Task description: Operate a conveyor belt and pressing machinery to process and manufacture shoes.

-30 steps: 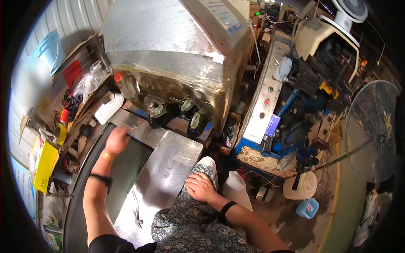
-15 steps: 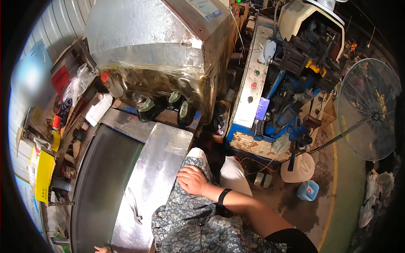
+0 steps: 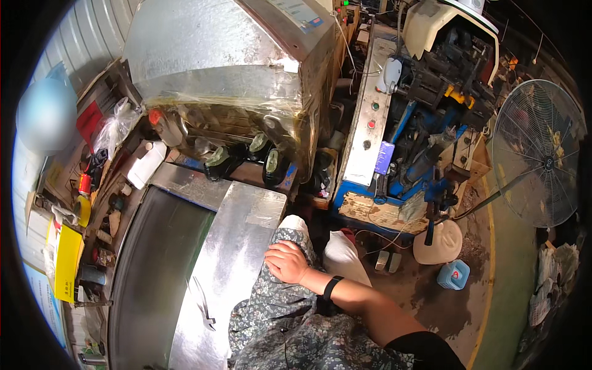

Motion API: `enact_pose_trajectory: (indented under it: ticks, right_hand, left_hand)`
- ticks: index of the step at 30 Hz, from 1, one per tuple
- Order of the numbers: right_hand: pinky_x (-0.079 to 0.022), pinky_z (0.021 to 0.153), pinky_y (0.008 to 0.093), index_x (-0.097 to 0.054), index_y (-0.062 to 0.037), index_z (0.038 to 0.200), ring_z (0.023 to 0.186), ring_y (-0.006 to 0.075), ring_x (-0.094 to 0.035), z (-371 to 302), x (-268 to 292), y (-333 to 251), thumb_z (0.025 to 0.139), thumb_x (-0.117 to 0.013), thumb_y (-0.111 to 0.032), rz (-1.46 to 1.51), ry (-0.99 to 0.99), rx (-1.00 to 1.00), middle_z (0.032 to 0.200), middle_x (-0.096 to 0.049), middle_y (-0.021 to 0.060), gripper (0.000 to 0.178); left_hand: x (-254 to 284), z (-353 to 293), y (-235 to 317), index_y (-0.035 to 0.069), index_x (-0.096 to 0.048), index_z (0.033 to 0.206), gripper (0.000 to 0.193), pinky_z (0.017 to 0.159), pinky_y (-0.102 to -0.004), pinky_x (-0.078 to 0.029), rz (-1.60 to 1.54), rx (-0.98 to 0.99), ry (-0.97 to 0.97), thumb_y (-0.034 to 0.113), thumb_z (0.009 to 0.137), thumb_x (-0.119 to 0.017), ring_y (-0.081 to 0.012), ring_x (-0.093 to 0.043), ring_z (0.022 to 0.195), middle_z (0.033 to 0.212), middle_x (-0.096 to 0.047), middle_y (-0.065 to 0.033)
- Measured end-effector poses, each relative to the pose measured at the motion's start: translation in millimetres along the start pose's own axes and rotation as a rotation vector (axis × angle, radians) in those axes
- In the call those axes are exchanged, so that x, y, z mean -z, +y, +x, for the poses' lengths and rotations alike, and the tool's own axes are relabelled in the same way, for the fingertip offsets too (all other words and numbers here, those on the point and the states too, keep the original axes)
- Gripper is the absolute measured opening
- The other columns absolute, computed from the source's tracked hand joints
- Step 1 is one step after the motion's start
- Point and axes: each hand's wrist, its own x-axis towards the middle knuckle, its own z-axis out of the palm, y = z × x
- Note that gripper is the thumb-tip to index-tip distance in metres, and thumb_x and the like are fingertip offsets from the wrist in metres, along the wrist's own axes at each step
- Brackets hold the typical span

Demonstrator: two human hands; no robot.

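My right hand [image 3: 287, 261] lies open on the dark floral apron [image 3: 271, 336] over my leg, fingers stretched out and holding nothing. Beside the leg is a shiny metal plate [image 3: 240, 229]. On the plate rests a slim metal hand tool [image 3: 205, 306] with long thin handles and a hooked head; its exact kind is unclear. Left of the plate runs a dark, curved conveyor belt [image 3: 154, 271]. Farther off, several black shoes [image 3: 273, 166] with pale green insides stand at the opening of a big metal housing [image 3: 209, 55]. My left hand is out of sight.
Along the left, a cluttered ledge carries a white plastic jug [image 3: 145, 163] and a yellow box [image 3: 68, 264]. A blue-framed machine [image 3: 388, 166] stands at the right, near a large fan [image 3: 547, 163]. A blue container [image 3: 452, 275] is on the floor.
Fingers of my left hand, seen at the lower edge earlier, have gone out of view. The whole scene has shifted slightly; my right hand stays on the apron.
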Motion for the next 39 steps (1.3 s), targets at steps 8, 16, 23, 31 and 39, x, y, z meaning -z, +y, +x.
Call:
enact_pose_trajectory:
  ticks: [8,16,23,31,39]
  right_hand:
    - [-0.041,0.103,0.0414,-0.072,-0.0107,0.090,0.108,0.0220,-0.062,4,0,4,0.087,-0.065,-0.022,0.023,0.026,0.024,0.101,-0.071,0.0013,0.014]
    - [-0.041,0.103,0.0427,-0.073,-0.0117,0.090,0.106,0.0217,-0.063,-11,-13,1,0.088,-0.065,-0.024,0.038,0.098,0.023,0.098,-0.072,0.0025,0.015]
    - [-0.052,0.090,0.0416,-0.046,-0.0094,0.144,0.112,0.0299,-0.064,39,34,-51,0.097,-0.062,-0.028,0.618,-0.248,-0.300,0.129,-0.062,0.0177,0.053]
    - [-0.056,0.082,0.0376,-0.066,-0.0018,0.113,0.098,0.0320,-0.069,46,155,-63,0.082,-0.077,-0.027,0.179,0.353,0.024,0.112,-0.069,0.0157,0.042]
    - [-0.055,0.088,0.0367,-0.068,-0.0051,0.113,0.103,0.0293,-0.067,-9,166,-104,0.077,-0.078,-0.041,-0.088,0.027,0.092,0.114,-0.068,0.0145,0.052]
  left_hand:
    - [-44,-79,-10,0.003,-0.053,0.125,0.046,0.072,-0.0374,-0.057,-0.322,0.026,0.010,0.014,0.082,-0.066,-0.0276,-0.065,0.092,0.107,-0.064,-0.0173]
    - [-21,-110,27,0.001,-0.056,0.119,0.043,0.068,-0.0380,-0.058,-0.681,-0.122,0.120,0.016,0.082,-0.070,-0.0277,-0.065,0.088,0.102,-0.065,-0.0176]
    - [-128,-248,274,0.018,-0.022,0.158,0.092,0.088,-0.0333,-0.051,-0.951,-0.445,-0.506,-0.008,0.077,-0.058,-0.0236,-0.062,0.107,0.133,-0.056,-0.0125]
    - [-223,-236,400,0.007,-0.007,0.158,0.088,0.118,-0.0366,-0.025,-0.738,-0.572,-1.338,0.032,0.096,-0.065,-0.0255,-0.031,0.143,0.158,-0.026,-0.0193]
    - [-320,-266,456,-0.002,-0.067,0.104,0.042,0.078,-0.0308,-0.053,-0.609,-0.302,-1.305,0.033,0.106,-0.044,-0.0186,-0.066,0.088,0.097,-0.070,-0.0117]
